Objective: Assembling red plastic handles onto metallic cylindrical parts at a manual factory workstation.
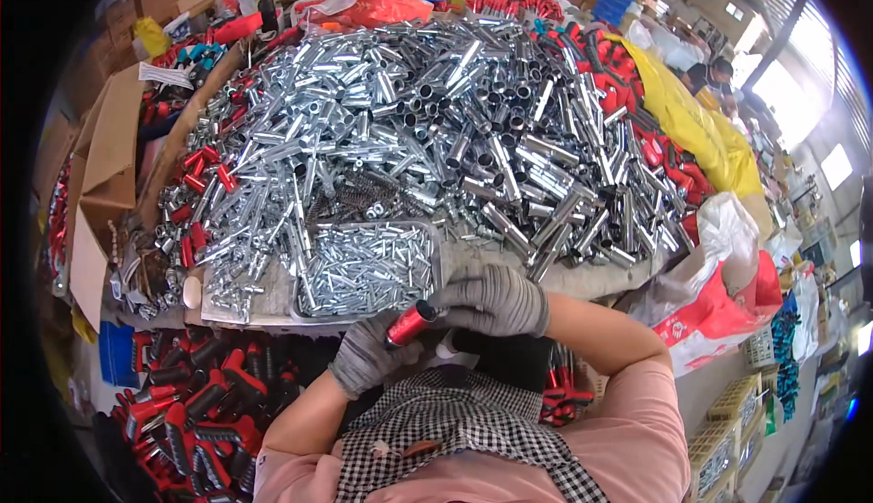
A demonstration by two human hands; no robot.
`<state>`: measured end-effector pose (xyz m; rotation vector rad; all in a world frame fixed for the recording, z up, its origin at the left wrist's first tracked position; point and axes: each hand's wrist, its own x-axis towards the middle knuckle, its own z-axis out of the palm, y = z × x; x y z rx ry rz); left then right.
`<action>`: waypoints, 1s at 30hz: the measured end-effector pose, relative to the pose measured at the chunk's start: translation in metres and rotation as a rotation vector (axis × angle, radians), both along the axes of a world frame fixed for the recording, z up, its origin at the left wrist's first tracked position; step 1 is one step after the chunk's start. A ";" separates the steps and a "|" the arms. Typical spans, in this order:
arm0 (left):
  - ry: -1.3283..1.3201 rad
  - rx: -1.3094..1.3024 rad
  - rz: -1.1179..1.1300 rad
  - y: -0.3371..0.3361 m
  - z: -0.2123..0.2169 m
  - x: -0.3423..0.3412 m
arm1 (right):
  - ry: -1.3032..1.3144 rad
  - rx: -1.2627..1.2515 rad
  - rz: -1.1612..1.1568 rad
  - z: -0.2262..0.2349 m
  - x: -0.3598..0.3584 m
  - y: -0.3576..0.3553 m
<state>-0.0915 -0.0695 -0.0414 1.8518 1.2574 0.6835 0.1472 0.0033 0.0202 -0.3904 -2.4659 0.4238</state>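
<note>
clearly early going: my left hand is clamped on one red handle and my right hand closed over its end, just below the tray of small pins, while the heap of steel tubes looks barely dented.

steel tube heap crowds table, screw tray just before hands
</note>
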 end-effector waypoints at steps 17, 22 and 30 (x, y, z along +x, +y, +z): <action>0.093 -0.126 0.345 0.041 0.003 -0.012 | -0.437 -0.119 -1.701 0.086 0.252 0.448; 0.046 -0.173 0.323 0.047 -0.010 -0.021 | -0.504 -0.308 -1.553 0.074 0.272 0.498; -0.105 -0.160 0.286 0.042 -0.007 -0.028 | -0.415 -0.239 -1.314 0.051 0.290 0.502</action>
